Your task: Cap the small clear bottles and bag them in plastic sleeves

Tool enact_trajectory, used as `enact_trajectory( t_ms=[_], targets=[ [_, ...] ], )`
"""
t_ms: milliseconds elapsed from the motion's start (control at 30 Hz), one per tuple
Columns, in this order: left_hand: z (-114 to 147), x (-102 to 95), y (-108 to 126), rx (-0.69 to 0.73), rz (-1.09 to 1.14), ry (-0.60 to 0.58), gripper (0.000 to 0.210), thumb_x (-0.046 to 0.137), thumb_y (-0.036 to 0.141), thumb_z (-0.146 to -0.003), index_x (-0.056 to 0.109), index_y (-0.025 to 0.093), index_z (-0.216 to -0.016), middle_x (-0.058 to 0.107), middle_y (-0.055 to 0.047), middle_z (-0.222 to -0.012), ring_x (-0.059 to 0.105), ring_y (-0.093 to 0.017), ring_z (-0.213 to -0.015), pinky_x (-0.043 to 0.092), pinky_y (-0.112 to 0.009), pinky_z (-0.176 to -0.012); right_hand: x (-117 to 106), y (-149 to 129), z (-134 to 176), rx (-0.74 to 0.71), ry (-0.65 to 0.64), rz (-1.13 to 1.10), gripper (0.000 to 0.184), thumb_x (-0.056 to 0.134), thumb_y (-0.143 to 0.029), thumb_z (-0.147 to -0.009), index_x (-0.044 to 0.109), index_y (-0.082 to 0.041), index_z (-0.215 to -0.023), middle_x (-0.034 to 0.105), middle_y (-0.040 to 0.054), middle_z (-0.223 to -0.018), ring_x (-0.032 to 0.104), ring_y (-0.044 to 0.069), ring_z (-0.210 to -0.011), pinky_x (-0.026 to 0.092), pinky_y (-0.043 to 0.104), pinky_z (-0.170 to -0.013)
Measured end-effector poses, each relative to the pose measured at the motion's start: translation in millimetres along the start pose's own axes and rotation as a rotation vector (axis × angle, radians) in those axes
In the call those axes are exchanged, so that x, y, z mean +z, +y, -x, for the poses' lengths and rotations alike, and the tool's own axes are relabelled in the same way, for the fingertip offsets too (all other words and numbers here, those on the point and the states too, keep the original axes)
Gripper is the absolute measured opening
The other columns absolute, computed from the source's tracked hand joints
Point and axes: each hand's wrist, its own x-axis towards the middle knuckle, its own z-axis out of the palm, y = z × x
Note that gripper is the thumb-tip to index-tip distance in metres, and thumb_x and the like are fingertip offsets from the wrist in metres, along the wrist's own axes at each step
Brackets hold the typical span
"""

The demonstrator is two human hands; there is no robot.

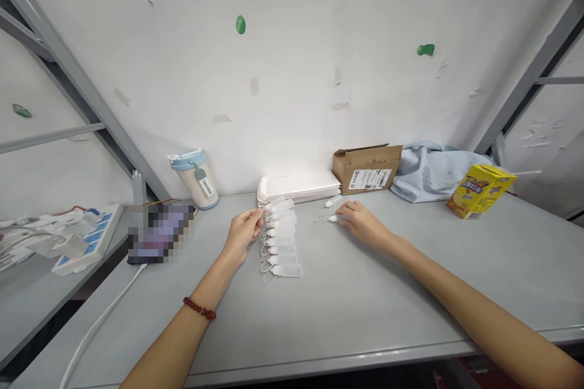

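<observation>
Grey, smooth tabletop (pixel 365 310) is seen nearest, and on it a row of small, translucent white plastic tubes with nozzle caps and looped white cords (pixel 286 270) is laid out, running away from the near edge. The tubes are judged to be very light, slightly squeezable and likely slippery on the smooth surface; each is best taken by its cylindrical body with 2 fingertips, since a loose cord could be snagged on its neighbour.

At the row's far left end, the left hand (pixel 244 231) is placed with its fingers bunched beside the cap of 1 tube; whether that tube is gripped cannot be told. To the right of the row, 1 separate tube with a cord (pixel 333 219) appears to be pinched at its body by the right hand (pixel 364 223). The 2 hands are held apart.

Just beyond that, to the row's far right, 1 loose translucent tube (pixel 333 201) is left untouched. Behind the row, a flat white stack (pixel 301 183) is set, with a brown cardboard box (pixel 369 170) farther right.
</observation>
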Motion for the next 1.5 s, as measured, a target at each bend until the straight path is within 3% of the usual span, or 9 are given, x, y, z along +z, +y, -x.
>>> enact_trajectory(
  t_ms=[233, 400, 500, 667, 767, 1067, 1500],
  targets=[
    [3, 0.5, 2, 0.096, -0.034, 0.097, 0.037, 0.062, 0.043, -0.067, 0.061, 0.014, -0.089, 0.046, 0.006, -0.057, 0.032, -0.005, -0.042, 0.023, -0.019, -0.043, -1, -8, 1, 0.124, -0.007, 0.039, 0.020, 0.046, -0.017, -0.084, 0.062, -0.016, -0.095, 0.062, 0.0120, -0.093, 0.051, 0.025, -0.087, 0.043, 0.038, -0.076],
    [12, 2.7, 5, 0.295, -0.170, 0.130, 0.033, 0.057, 0.043, -0.073, 0.062, 0.016, -0.091, 0.046, 0.005, -0.055, 0.043, -0.009, -0.053, 0.034, -0.020, -0.050, -10, -22, 2, 0.125, 0.085, -0.216, 0.019, 0.047, -0.027, -0.084, 0.062, -0.018, -0.092, 0.063, 0.0096, -0.092, 0.053, 0.024, -0.088, 0.043, 0.036, -0.076],
    [24, 8.4, 12, 0.371, -0.245, 0.084, 0.031, 0.055, 0.041, -0.077, 0.061, 0.016, -0.095, 0.046, 0.004, -0.058, 0.046, -0.010, -0.058, 0.037, -0.020, -0.055, -23, -37, 4, 0.178, 0.020, -0.478, 0.025, 0.047, -0.037, -0.086, 0.061, -0.019, -0.094, 0.062, 0.0060, -0.094, 0.054, 0.019, -0.081, 0.042, 0.032, -0.071],
    [41, 21.4, 18, 0.288, -0.245, -0.104, 0.037, 0.053, 0.042, -0.079, 0.059, 0.017, -0.105, 0.050, 0.003, -0.065, 0.045, -0.009, -0.055, 0.036, -0.020, -0.051, -45, -62, 10, 0.223, -0.159, -0.894, 0.032, 0.046, -0.045, -0.086, 0.063, -0.021, -0.099, 0.060, 0.0007, -0.086, 0.051, 0.015, -0.075, 0.039, 0.027, -0.066],
    [45, 27.1, 17, 0.208, -0.219, -0.204, 0.040, 0.053, 0.044, -0.078, 0.059, 0.017, -0.107, 0.052, 0.002, -0.068, 0.037, -0.007, -0.047, 0.031, -0.020, -0.044, -50, -73, 12, 0.210, -0.241, -1.013, 0.030, 0.048, -0.045, -0.086, 0.063, -0.021, -0.097, 0.058, 0.0010, -0.086, 0.050, 0.015, -0.078, 0.038, 0.026, -0.069],
    [46, 29.0, 18, 0.178, -0.155, -0.304, 0.028, 0.054, 0.042, -0.079, 0.062, 0.015, -0.081, 0.053, 0.002, -0.068, 0.035, -0.005, -0.046, 0.030, -0.020, -0.045, -46, -87, 14, 0.149, -0.329, -1.066, 0.030, 0.047, -0.045, -0.086, 0.062, -0.019, -0.087, 0.048, -0.0017, -0.071, 0.039, 0.011, -0.065, 0.031, 0.024, -0.060],
    [54, 30.4, 20, 0.146, -0.132, -0.399, 0.027, 0.052, 0.041, -0.082, 0.060, 0.016, -0.075, 0.036, 0.007, -0.045, 0.031, -0.006, -0.045, 0.026, -0.018, -0.045, -37, -88, 16, 0.157, -0.314, -1.047, 0.030, 0.044, -0.043, -0.089, 0.060, -0.018, -0.090, 0.051, 0.0000, -0.079, 0.042, 0.012, -0.071, 0.033, 0.024, -0.065]
  ],
)
